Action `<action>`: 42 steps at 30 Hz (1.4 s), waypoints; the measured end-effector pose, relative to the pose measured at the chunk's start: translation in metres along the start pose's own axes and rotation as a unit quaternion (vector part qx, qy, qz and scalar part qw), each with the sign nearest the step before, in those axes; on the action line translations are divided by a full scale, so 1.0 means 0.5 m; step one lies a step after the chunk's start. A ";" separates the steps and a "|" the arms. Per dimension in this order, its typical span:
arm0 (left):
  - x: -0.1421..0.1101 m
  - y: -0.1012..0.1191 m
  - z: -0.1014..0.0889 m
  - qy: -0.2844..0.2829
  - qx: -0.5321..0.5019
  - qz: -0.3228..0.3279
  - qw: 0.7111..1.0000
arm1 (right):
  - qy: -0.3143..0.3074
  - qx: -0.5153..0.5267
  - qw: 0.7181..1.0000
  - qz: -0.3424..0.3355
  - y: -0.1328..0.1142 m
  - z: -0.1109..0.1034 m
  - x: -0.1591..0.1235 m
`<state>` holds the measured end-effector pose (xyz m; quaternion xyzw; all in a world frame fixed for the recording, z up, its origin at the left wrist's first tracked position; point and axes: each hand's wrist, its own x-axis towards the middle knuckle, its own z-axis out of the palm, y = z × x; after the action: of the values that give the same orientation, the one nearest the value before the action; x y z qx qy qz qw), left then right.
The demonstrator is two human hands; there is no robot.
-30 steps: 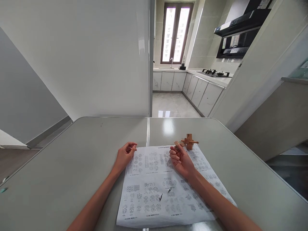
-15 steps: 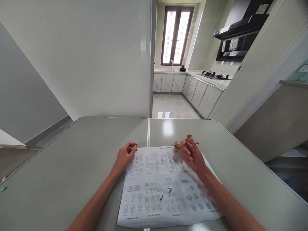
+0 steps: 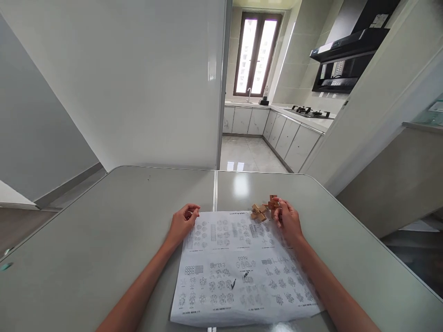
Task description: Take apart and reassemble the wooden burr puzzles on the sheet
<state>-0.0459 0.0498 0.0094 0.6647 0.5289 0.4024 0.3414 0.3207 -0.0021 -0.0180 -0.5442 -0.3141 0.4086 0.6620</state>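
Observation:
My left hand (image 3: 182, 222) rests at the upper left corner of a printed paper sheet (image 3: 221, 258), its fingers curled in and nothing visible in them. At the sheet's upper right, my right hand (image 3: 290, 223) has its thumb and fingertips closed on the right side of a brown wooden interlocking puzzle (image 3: 272, 198). That puzzle is partly hidden behind the fingers. Just left of it, a second, lighter wooden interlocking puzzle (image 3: 258, 212) lies on the sheet's top edge, touched by neither hand.
The sheet lies on a grey-green table (image 3: 104, 240) with a seam down its middle. Small green thing (image 3: 6, 266) sits at the far left edge. Beyond the table are a white panel (image 3: 138, 83) and a kitchen with a gas hob (image 3: 309, 112).
My right hand has let go of the lighter puzzle at the sheet's top edge and moved right to the brown one. My left hand has stayed at the paper's corner.

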 end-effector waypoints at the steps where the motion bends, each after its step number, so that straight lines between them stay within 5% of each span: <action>1: 0.000 0.000 0.000 0.000 0.002 0.001 1.000 | 0.001 -0.002 1.000 0.006 0.002 -0.001 0.003; 11: 0.003 -0.012 0.001 0.000 0.014 0.004 1.000 | 0.020 0.007 1.000 -0.002 0.006 0.006 0.003; 18: -0.009 0.005 0.004 0.036 0.036 0.028 0.998 | 0.069 -0.084 0.983 -0.149 -0.035 0.031 -0.040; 22: -0.031 0.026 0.010 0.043 0.098 0.106 0.989 | 0.043 -0.146 0.964 -0.217 -0.059 0.054 -0.081; 25: -0.051 0.050 0.021 -0.007 0.096 0.151 0.984 | -0.026 -0.137 0.967 -0.215 -0.057 0.079 -0.120; 29: -0.076 0.083 0.036 -0.088 0.029 0.128 0.987 | -0.164 -0.103 0.965 -0.175 -0.033 0.114 -0.176; 35: -0.092 0.092 0.050 -0.275 -0.097 0.134 0.947 | -0.352 -0.098 0.913 -0.179 -0.006 0.141 -0.239; 39: -0.099 0.093 0.056 -0.349 -0.148 0.130 0.916 | -0.391 -0.100 0.895 -0.190 0.000 0.144 -0.253; 42: -0.106 0.100 0.060 -0.349 -0.154 0.121 0.916 | -0.396 -0.092 0.896 -0.180 0.003 0.146 -0.251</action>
<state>-0.0038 -0.0133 0.0309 0.7614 0.2227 0.2593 0.5509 0.1987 -0.0790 -0.0004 -0.3302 -0.6787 0.4338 0.4921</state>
